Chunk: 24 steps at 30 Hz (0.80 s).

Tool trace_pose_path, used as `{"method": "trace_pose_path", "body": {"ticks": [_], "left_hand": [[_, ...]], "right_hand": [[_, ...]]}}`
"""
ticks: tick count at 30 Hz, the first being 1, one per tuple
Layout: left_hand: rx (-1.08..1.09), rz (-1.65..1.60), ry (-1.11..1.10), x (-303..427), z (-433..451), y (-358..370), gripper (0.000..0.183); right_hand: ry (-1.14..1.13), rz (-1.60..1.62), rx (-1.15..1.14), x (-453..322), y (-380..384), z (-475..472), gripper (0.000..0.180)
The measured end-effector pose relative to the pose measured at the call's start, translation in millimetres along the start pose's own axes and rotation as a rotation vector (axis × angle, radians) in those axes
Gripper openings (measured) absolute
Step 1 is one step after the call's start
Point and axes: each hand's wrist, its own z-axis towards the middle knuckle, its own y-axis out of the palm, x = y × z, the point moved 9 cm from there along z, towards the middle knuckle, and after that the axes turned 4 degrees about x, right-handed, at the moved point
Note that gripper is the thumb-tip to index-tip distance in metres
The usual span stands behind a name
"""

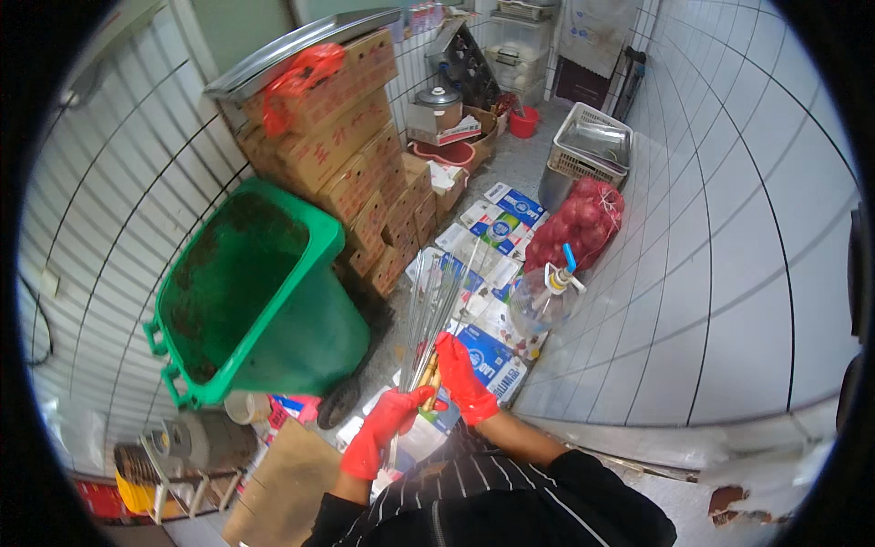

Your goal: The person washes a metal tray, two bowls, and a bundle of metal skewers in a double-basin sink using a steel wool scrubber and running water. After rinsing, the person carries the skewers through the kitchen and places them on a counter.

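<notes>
A bundle of long thin metal skewers (431,294) fans upward in front of me. My left hand (389,420), in a red rubber glove, grips the bundle near its lower end. Wooden handles (428,376) on some skewers show between my two hands. My right hand (466,383), gloved the same way, has its fingers closed at the right side of the bundle, by the handles. Which skewers the right fingers pinch is hidden by the glove. Flattened printed cardboard (489,349) covers the floor beneath.
A green wheeled bin (294,328) with its top uncovered stands left, beside stacked cardboard boxes (362,171). Along the right tiled wall are a clear plastic jug (540,301) with a blue spout, a red net sack of onions (581,215) and a plastic crate (588,164).
</notes>
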Motion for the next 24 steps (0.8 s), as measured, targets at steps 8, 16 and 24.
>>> {"method": "trace_pose_path", "body": {"ticks": [8, 16, 24], "left_hand": [[-0.099, 0.15, 0.105, 126, 145, -8, 0.036], [-0.228, 0.089, 0.089, 217, 296, -13, 0.048], [-0.141, 0.239, 0.053, 359, 460, -15, 0.038]], "right_hand": [[0.13, 0.585, 0.201, -71, -70, 190, 0.048], [0.407, 0.006, 0.067, -88, -84, 297, 0.054], [0.355, 0.041, 0.173, -130, -90, 473, 0.052]]}}
